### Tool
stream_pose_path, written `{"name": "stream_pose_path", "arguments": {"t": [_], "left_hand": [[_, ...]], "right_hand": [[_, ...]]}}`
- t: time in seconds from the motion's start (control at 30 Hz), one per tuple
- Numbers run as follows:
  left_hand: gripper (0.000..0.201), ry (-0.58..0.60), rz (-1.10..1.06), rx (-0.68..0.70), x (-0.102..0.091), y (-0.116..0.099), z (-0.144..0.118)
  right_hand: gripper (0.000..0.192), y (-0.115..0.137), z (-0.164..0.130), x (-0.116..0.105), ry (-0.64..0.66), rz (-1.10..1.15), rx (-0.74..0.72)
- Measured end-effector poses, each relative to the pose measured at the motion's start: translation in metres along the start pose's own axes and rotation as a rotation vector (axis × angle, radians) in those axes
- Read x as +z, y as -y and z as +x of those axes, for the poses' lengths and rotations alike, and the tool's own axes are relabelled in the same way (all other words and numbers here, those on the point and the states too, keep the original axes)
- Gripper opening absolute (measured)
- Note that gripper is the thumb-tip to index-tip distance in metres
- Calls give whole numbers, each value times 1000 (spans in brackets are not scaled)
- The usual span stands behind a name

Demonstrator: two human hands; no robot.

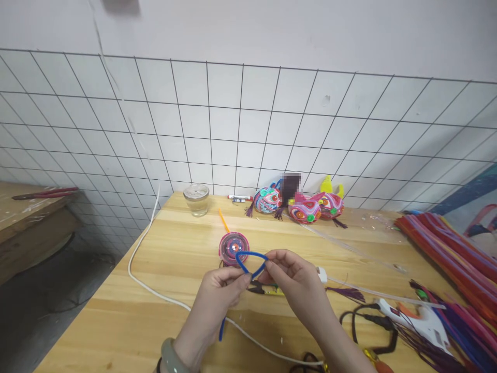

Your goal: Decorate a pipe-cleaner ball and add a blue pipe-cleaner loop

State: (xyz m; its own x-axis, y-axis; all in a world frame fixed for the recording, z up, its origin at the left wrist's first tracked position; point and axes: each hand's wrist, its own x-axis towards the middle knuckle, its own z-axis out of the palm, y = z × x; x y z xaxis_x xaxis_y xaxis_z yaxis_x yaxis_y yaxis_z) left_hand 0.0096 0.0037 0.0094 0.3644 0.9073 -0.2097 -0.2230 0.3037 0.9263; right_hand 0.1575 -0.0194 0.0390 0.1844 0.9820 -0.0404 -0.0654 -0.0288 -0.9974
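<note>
Between my two hands is a blue pipe cleaner (252,254), bent into a loop that is roughly triangular. My left hand (223,290) pinches its lower corner between thumb and finger, and a loose end of the blue stem hangs below that hand. At the loop's right corner, the fingertips of my right hand (289,274) are closed on it. Just behind the loop lies a round pink and purple coiled disc (233,243) with an orange stick (223,220) beyond it. Pliers with yellow handles (274,291) lie partly hidden under my hands.
A glass of liquid (196,199) stands at the back left, near a marker (239,198). Colourful coiled ornaments (306,207) sit by the tiled wall. At right are a white glue gun (417,321) and bundles of pipe cleaners (450,259). A white cable (155,292) crosses the table (128,331).
</note>
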Motion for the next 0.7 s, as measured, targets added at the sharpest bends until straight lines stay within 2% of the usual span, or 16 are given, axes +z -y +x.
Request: {"name": "stream_pose_path", "arguments": {"t": [0.13, 0.33, 0.47, 0.7], "left_hand": [[25, -27, 100, -16, -3, -4, 0], [29, -54, 198, -27, -6, -8, 0], [26, -48, 203, -48, -6, -8, 0], [20, -6, 188, 19, -8, -7, 2]], "right_hand": [[23, 2, 0, 0, 35, -17, 29], [27, 4, 3, -1, 177, -78, 49], [24, 1, 5, -1, 176, -135, 61], [17, -1, 6, -2, 168, -146, 63]]}}
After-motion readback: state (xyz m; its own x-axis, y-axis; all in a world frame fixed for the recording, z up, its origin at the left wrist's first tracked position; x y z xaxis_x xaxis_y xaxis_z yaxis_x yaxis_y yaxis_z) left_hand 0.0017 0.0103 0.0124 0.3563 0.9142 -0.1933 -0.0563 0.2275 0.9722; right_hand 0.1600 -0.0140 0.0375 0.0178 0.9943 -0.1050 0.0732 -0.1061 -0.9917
